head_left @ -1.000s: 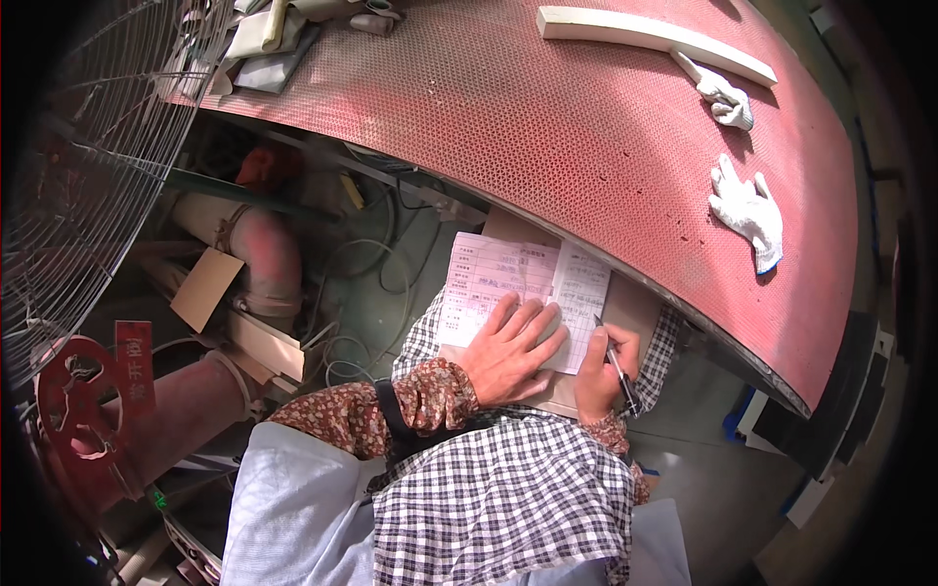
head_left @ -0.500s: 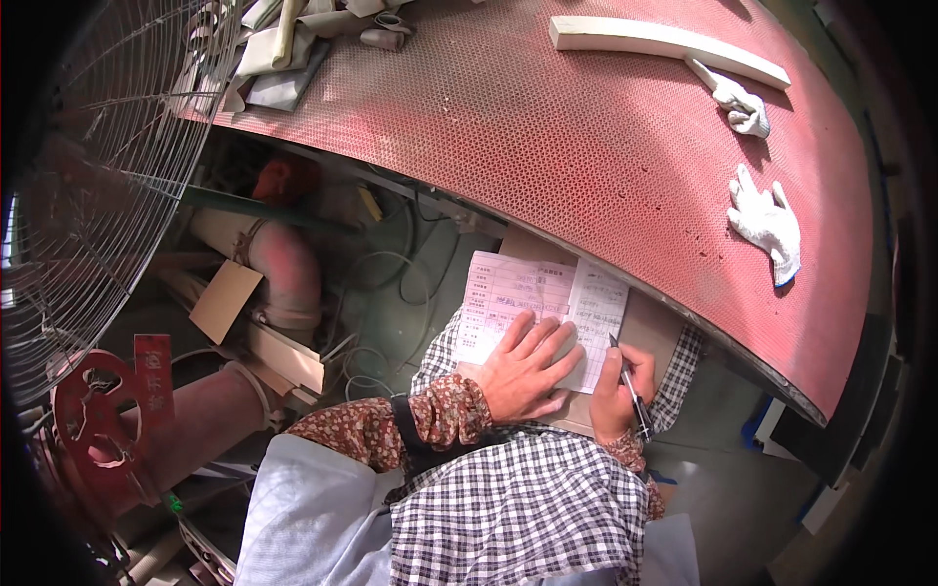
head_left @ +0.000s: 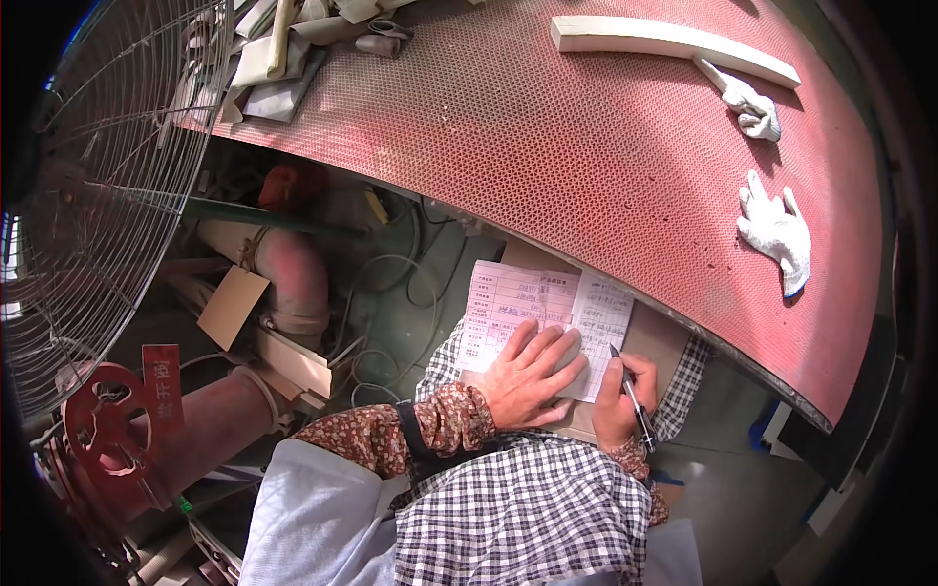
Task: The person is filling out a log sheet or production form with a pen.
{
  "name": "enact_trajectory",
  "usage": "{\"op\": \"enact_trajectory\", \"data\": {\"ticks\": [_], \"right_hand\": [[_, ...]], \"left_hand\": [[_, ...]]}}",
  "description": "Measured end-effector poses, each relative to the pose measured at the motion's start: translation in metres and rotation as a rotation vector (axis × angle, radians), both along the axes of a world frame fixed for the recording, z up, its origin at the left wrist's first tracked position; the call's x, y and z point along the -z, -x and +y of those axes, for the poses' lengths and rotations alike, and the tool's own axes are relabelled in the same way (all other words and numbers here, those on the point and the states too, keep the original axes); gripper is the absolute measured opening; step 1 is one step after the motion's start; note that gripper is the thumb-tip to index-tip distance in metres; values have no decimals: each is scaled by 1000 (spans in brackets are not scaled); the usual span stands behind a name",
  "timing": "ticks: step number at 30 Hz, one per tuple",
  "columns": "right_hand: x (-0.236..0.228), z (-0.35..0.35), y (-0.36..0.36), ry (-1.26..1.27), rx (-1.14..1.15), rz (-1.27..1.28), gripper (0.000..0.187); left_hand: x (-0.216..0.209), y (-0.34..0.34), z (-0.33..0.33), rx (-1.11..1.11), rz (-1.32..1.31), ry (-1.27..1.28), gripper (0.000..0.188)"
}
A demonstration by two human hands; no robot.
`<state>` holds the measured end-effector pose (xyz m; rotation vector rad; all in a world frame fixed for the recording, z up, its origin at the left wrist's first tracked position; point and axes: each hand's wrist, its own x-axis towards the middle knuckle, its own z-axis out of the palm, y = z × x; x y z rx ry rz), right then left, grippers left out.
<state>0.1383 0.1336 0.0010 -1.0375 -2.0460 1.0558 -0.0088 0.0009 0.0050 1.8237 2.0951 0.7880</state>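
A pinkish printed form [head_left: 518, 288] with handwriting lies beside a narrower white written sheet [head_left: 601, 311], both on a brown cardboard piece [head_left: 666, 337] over my lap. My left hand [head_left: 528, 379] rests flat on the papers, its fingers stretched over the form's lower part. In my right hand [head_left: 618, 408] is a black-and-silver pen [head_left: 635, 402], gripped between thumb and fingers. Its tip points up at the right edge of the white sheet; whether it touches the paper I cannot tell.
A red mesh-patterned table [head_left: 469, 127] curves just ahead, bearing two white work gloves [head_left: 775, 234], a pale curved bar [head_left: 674, 47] and a pile of scraps [head_left: 278, 59]. Left are a wire fan guard [head_left: 117, 166], a red pipe with a valve wheel [head_left: 107, 415] and cardboard pieces [head_left: 232, 308].
The whole view has shifted slightly, so everything sits a little lower and to the right. Both hands keep nearly the same pose on the papers, and the pen stays in my right hand.
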Motion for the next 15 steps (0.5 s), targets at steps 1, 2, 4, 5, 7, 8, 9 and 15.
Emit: {"op": "enact_trajectory", "data": {"ticks": [1,2,4,5,7,8,9,15], "right_hand": [[0,0,0,4,-2,-1,17],[0,0,0,8,-5,-3,17],[0,1,0,18,-6,-5,16],[0,1,0,24,-5,-5,16],[0,1,-1,33,-4,-15,16],[0,1,-1,35,-5,-25,16],[0,1,-2,37,-5,-35,16],[0,1,-1,47,-5,-34,16]], "left_hand": [[0,0,0,0,3,3,71],[-1,0,0,0,5,6,71],[-2,1,0,4,12,15,71],[-3,1,1,6,14,19,71],[-2,1,1,7,16,17,71],[-2,1,1,6,17,16,71],[-2,0,0,3,21,17,71],[-1,-1,0,7,40,38,71]]}}
